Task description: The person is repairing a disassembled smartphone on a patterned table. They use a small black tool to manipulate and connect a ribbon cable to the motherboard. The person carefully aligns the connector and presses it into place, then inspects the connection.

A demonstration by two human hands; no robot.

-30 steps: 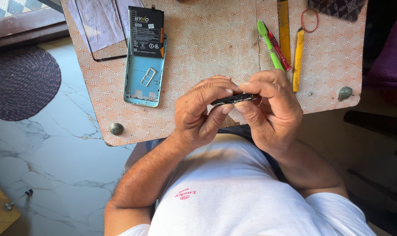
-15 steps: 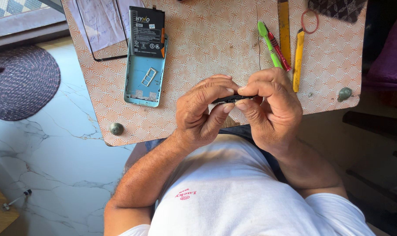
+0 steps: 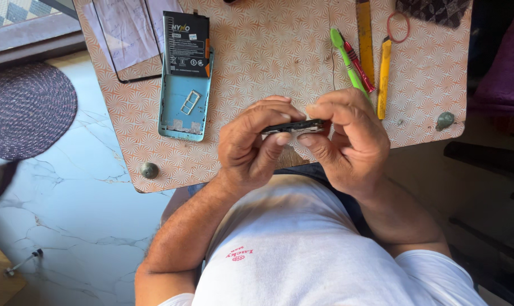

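Bare tabletop (image 3: 268,62) lies open ahead of the hands. Phone back cover (image 3: 183,107) blocks left; green tool (image 3: 347,59) crowds right.

We pinch a thin dark phone part (image 3: 293,127) edge-on between left hand (image 3: 254,144) and right hand (image 3: 347,139), above the patterned tabletop (image 3: 268,51); a pale blue phone shell (image 3: 183,105) and black battery (image 3: 186,45) lie left.

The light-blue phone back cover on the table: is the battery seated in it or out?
Out. The black battery lies loose and slightly askew over the top end of the back cover, whose bare inside shows below, with a small metal card tray resting there.
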